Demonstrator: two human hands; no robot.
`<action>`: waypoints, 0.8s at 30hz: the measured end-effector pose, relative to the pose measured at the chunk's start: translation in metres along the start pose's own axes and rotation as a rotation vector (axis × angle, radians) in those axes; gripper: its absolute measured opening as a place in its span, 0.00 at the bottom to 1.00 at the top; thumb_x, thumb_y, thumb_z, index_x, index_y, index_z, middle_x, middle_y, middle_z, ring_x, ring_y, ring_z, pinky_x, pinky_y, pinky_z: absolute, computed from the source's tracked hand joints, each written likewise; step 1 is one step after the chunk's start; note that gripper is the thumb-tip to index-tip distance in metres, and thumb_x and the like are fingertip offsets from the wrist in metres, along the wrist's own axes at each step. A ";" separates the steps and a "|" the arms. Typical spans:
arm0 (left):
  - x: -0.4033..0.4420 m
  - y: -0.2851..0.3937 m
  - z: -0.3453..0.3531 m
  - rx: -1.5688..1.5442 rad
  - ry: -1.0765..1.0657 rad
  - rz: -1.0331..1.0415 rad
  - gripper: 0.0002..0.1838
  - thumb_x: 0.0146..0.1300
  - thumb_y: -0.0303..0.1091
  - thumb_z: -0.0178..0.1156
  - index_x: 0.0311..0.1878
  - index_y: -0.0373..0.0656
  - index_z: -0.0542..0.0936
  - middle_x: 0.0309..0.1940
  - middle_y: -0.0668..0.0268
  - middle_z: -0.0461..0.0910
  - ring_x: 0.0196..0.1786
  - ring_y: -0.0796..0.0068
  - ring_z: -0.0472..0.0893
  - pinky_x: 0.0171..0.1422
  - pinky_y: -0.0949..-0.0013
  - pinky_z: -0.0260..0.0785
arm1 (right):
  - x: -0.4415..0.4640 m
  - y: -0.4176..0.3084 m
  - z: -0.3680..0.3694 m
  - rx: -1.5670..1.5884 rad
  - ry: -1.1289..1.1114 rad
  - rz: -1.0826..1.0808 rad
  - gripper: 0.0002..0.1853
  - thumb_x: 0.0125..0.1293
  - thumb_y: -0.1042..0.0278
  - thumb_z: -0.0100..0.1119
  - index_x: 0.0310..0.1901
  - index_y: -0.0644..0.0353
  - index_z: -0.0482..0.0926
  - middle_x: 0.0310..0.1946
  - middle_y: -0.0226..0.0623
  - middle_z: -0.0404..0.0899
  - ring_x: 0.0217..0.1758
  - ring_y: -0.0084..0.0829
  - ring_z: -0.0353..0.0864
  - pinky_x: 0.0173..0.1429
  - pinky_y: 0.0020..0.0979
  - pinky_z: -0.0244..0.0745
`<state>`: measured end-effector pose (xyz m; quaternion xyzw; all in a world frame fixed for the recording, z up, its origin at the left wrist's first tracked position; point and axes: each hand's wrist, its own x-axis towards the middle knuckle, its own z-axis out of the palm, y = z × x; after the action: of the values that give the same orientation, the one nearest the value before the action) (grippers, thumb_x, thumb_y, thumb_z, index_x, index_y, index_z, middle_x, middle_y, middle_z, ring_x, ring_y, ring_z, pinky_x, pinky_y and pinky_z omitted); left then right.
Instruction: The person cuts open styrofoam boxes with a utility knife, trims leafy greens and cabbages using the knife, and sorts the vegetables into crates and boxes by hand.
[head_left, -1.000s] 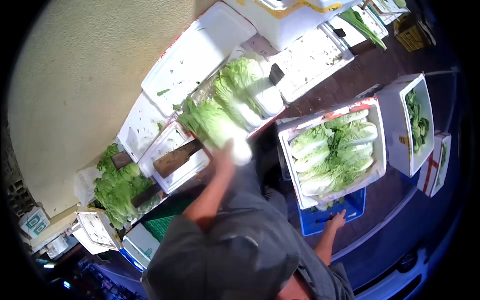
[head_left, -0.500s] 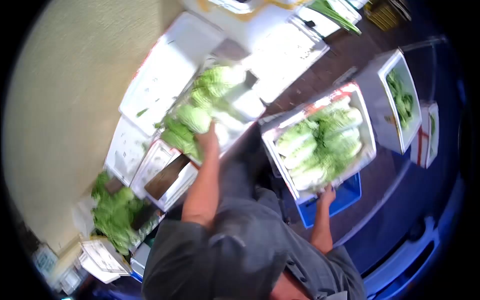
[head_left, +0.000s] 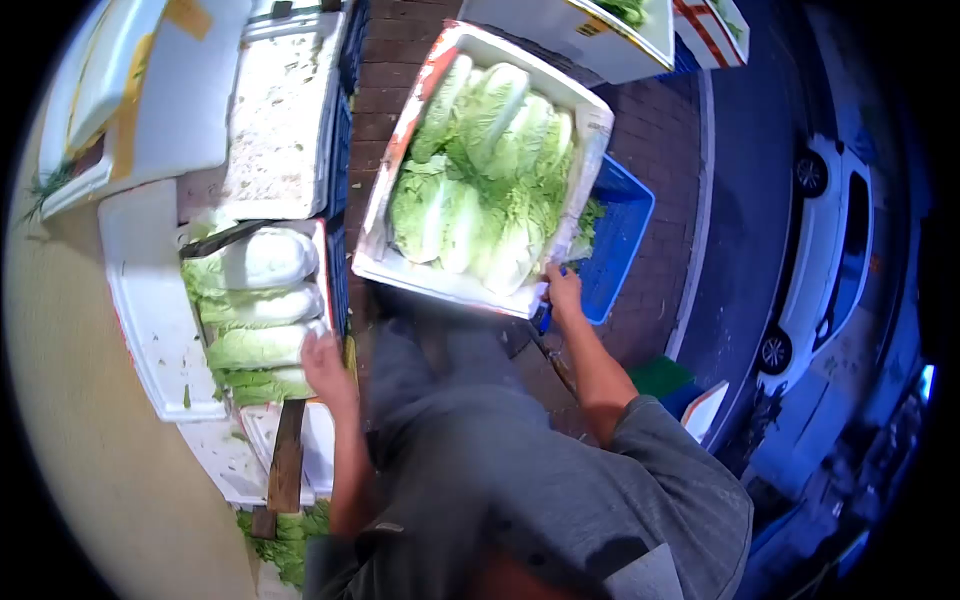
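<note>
My left hand (head_left: 327,368) rests at the near ends of the napa cabbages (head_left: 262,345) in the left box, its fingers stretched out and partly blurred. These cabbages lie side by side in a white foam box (head_left: 323,262), white ends towards me. My right hand (head_left: 563,288) is closed at the near right corner of a tilted white foam box (head_left: 447,283). This box is filled with two rows of leafy napa cabbages (head_left: 490,120). Something dark blue (head_left: 543,318) shows just below the right hand; its kind is unclear.
A blue crate (head_left: 630,235) with loose leaves stands beyond the right hand. Foam boxes of greens (head_left: 620,40) stand at the top. A debris-strewn foam lid (head_left: 275,125) and a wooden strip (head_left: 287,455) lie on the left. A white car (head_left: 825,260) is on the road.
The view has turned, and the filled box now appears further left and higher. My left hand has shifted from a pale green cabbage to the near ends of the row; my right stays at the box.
</note>
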<state>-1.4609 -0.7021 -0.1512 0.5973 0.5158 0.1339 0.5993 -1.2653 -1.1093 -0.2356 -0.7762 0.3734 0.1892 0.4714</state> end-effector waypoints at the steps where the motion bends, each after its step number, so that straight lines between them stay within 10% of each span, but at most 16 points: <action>1: -0.011 0.025 0.041 -0.053 -0.160 -0.067 0.22 0.71 0.31 0.59 0.63 0.31 0.71 0.47 0.59 0.83 0.49 0.75 0.80 0.58 0.72 0.71 | -0.004 0.000 0.002 0.035 -0.031 0.071 0.17 0.68 0.57 0.61 0.40 0.66 0.77 0.30 0.39 0.81 0.15 0.24 0.70 0.22 0.32 0.74; 7: -0.034 -0.052 0.250 0.444 -0.822 0.123 0.38 0.61 0.45 0.69 0.66 0.27 0.69 0.60 0.41 0.77 0.63 0.53 0.78 0.67 0.62 0.68 | -0.022 0.027 0.014 0.119 0.027 0.073 0.15 0.67 0.61 0.60 0.45 0.66 0.76 0.34 0.44 0.82 0.14 0.24 0.69 0.22 0.31 0.74; 12: -0.046 -0.089 0.332 0.693 -0.857 0.061 0.64 0.45 0.57 0.76 0.73 0.22 0.53 0.68 0.35 0.65 0.70 0.44 0.68 0.73 0.57 0.61 | -0.003 0.034 -0.028 0.456 0.196 0.222 0.30 0.71 0.37 0.53 0.45 0.64 0.77 0.26 0.39 0.78 0.14 0.24 0.69 0.19 0.31 0.70; 15: -0.061 -0.091 0.341 0.785 -0.860 0.063 0.66 0.43 0.58 0.78 0.73 0.22 0.52 0.66 0.35 0.67 0.69 0.43 0.69 0.72 0.55 0.63 | 0.021 0.032 -0.064 0.652 0.259 0.423 0.41 0.66 0.21 0.41 0.37 0.62 0.76 0.22 0.37 0.73 0.13 0.31 0.66 0.24 0.39 0.72; 24: -0.055 -0.109 0.347 0.849 -0.803 0.220 0.59 0.40 0.54 0.79 0.69 0.25 0.62 0.58 0.38 0.73 0.62 0.44 0.74 0.68 0.54 0.66 | 0.041 0.031 -0.090 0.759 0.200 0.579 0.43 0.64 0.18 0.39 0.42 0.61 0.77 0.22 0.35 0.69 0.17 0.29 0.64 0.31 0.39 0.71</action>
<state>-1.2643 -0.9728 -0.3038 0.8386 0.1924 -0.2590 0.4389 -1.2678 -1.2127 -0.2371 -0.4283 0.6601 0.0875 0.6109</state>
